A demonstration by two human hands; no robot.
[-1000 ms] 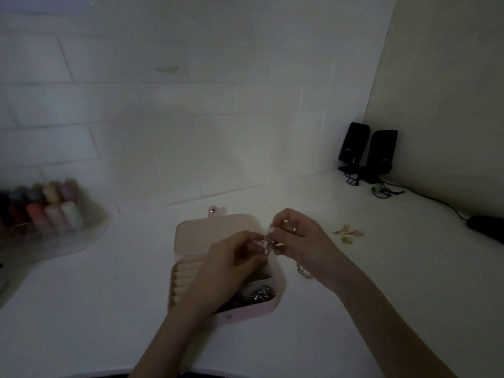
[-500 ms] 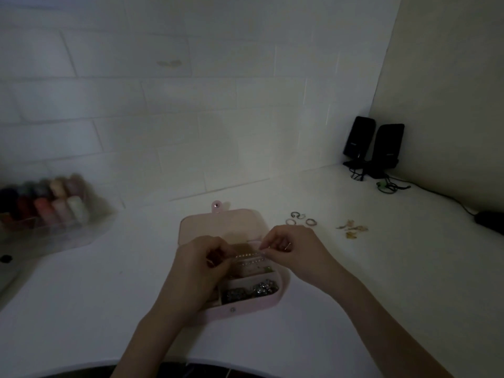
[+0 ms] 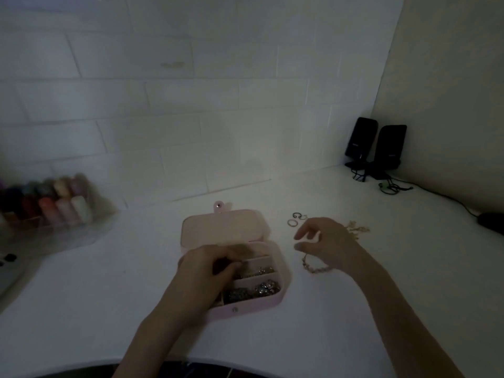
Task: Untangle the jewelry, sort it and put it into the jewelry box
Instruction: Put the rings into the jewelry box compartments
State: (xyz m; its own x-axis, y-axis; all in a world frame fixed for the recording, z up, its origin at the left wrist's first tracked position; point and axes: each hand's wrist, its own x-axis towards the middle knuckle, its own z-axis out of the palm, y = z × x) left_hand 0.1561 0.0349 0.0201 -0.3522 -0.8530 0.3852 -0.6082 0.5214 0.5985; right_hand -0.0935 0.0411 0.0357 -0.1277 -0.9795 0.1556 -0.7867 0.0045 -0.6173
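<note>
The pink jewelry box (image 3: 268,302) lies open on the white counter (image 3: 327,336), with silvery jewelry (image 3: 253,291) heaped in its front compartment and small pieces in the one behind. The left hand (image 3: 204,271) rests over the box's left side with fingers curled inward; whether they pinch anything, I cannot tell. Right of the box, the right hand (image 3: 326,242) hovers with fingers loosely spread, holding nothing, just above a gold bracelet (image 3: 313,267). Beyond it lie three small rings (image 3: 296,219) and gold earrings (image 3: 358,230). Farther back stand two black speakers (image 3: 377,144) in the corner, and a clear case of bottles (image 3: 54,205) far left.
</note>
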